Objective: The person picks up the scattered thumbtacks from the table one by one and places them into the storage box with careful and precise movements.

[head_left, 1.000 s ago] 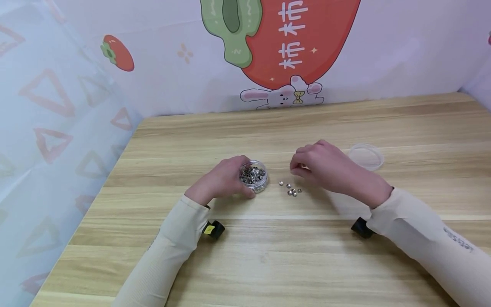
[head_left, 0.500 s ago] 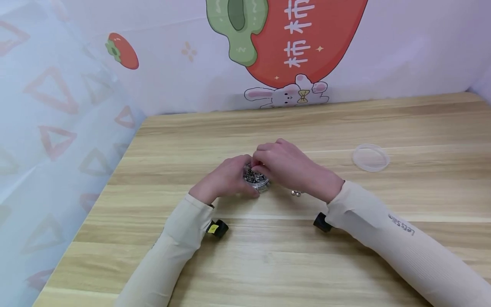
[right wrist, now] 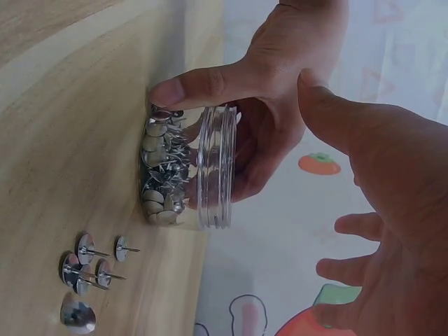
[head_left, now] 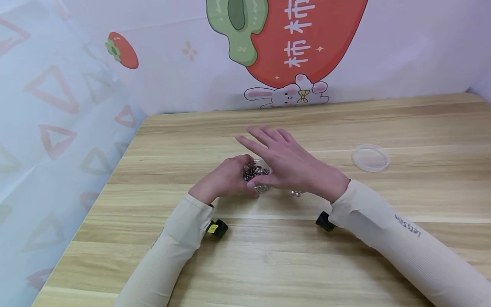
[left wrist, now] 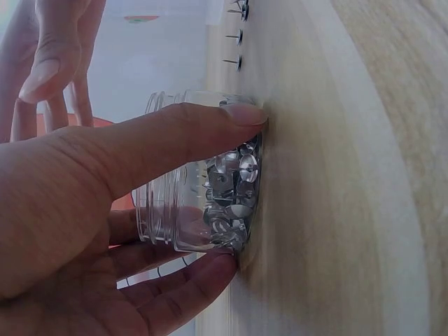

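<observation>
My left hand [head_left: 228, 179] grips a small clear round jar [right wrist: 217, 168], thumb on the near side and fingers round the far side. Silver thumbtacks [left wrist: 231, 189] fill the lower part of the jar, which stands upright and uncovered on the table. Over the jar's right side, my right hand [head_left: 287, 164] hovers with its fingers spread and nothing in them; its thumb overlaps the rim in the head view. Several loose thumbtacks [right wrist: 87, 259] lie on the wood just right of the jar, most of them pins up, partly hidden by the right hand in the head view.
A clear round lid [head_left: 371, 157] lies flat on the wooden table [head_left: 268, 256], right of and beyond the loose tacks. Behind the table's back edge hangs a printed backdrop [head_left: 172, 76]. Small black wrist cameras [head_left: 217, 229] hang below both sleeves.
My right hand has moved left from beside the loose tacks to the jar, fingertips together over its mouth, then spread its fingers there. The left hand keeps its grip on the jar.
</observation>
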